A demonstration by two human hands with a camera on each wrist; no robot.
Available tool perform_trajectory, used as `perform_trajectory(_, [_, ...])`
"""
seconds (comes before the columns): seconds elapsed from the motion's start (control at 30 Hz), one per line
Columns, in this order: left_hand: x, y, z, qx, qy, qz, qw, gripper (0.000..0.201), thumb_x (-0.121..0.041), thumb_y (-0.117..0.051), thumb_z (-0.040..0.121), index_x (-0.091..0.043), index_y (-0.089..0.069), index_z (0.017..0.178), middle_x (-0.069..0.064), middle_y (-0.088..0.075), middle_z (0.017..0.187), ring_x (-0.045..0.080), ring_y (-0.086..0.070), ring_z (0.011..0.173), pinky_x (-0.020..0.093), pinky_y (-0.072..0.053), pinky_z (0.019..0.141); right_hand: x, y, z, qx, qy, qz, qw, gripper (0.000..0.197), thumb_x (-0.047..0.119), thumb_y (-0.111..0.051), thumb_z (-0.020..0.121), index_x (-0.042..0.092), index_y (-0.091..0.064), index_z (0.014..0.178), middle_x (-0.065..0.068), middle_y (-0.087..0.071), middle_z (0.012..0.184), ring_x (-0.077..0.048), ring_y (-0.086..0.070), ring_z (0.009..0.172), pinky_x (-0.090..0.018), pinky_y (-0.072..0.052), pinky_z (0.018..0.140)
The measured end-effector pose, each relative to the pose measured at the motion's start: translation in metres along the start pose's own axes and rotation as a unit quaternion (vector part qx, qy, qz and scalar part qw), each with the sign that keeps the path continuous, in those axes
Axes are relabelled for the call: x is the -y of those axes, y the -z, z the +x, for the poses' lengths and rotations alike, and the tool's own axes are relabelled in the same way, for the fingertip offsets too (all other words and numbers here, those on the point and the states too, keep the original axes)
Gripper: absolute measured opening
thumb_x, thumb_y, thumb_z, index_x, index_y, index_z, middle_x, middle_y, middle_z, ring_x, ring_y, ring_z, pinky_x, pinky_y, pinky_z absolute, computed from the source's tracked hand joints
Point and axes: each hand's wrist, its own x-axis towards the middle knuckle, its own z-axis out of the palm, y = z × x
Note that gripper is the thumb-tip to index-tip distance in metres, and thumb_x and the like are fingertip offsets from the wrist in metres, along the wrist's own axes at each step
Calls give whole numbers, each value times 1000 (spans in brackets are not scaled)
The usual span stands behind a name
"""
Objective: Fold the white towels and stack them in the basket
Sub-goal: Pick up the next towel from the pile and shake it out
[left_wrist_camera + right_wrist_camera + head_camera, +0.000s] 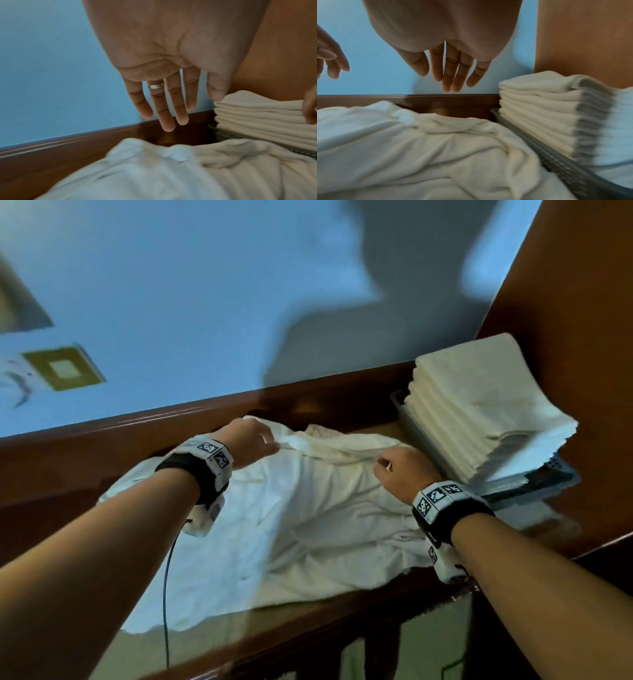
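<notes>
A rumpled white towel (308, 525) (154, 169) (419, 148) lies spread over the wooden table, bunched along its far edge. My left hand (255, 440) (164, 108) hovers over the bunched far-left part with fingers straight, holding nothing. My right hand (400, 470) (450, 70) hangs above the far-right part, fingers also straight and empty. At the right, a tall stack of folded white towels (479, 412) (257, 115) (539, 108) sits in a grey perforated basket (534, 484) (556, 159), rising well above its rim.
A raised wooden rail (205, 412) runs along the table's back against a blue wall. A wooden panel (565, 302) stands right of the basket. A dark cable (166, 594) hangs from my left wrist across the towel's near edge. The table's front edge (308, 642) is close.
</notes>
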Motion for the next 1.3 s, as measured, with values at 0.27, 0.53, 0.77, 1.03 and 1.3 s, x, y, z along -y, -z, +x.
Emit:
perform_trajectory(0.27, [149, 18, -105, -11, 136, -2, 991, 18, -44, -64, 94, -29, -68, 84, 1, -71, 97, 25, -65, 91, 36, -54, 84, 135, -80, -8, 152, 76, -51, 984, 14, 27, -55, 90, 21, -64, 82, -5, -65, 88, -29, -62, 83, -35, -53, 74])
perform_trajectory(0.53, [191, -31, -101, -5, 149, 4, 989, 24, -43, -61, 95, -24, -70, 107, -1, -69, 113, 24, -62, 105, 38, -51, 92, 187, -125, 33, 164, 93, -108, 976, 28, 37, -48, 97, 15, -64, 100, -6, -61, 106, -29, -59, 98, -36, -47, 80])
perform_trajectory(0.77, [208, -48, -39, -35, 128, 23, 991, 43, -29, -49, 102, -23, -50, 144, 6, -54, 140, 31, -53, 126, 48, -45, 103, 194, -156, 84, 141, 76, -106, 981, 38, 43, -53, 96, 15, -55, 122, -8, -51, 125, -31, -53, 116, -39, -44, 91])
perform_trajectory(1.03, [220, -71, 20, 33, 114, 105, 987, 31, -25, -50, 100, -27, -54, 131, 5, -58, 128, 34, -51, 121, 41, -36, 89, 192, -182, 101, 174, 53, -150, 972, 41, 40, -60, 93, 17, -47, 124, -7, -57, 125, -31, -52, 120, -47, -42, 96])
perform_trajectory(1.3, [238, 9, -7, -133, 119, -71, 981, 15, -19, -50, 101, -12, -62, 106, 16, -67, 105, 35, -60, 97, 36, -42, 78, 225, -135, 126, 167, 80, -99, 978, 11, 24, -57, 93, 25, -46, 92, -5, -58, 98, -29, -54, 85, -32, -41, 72])
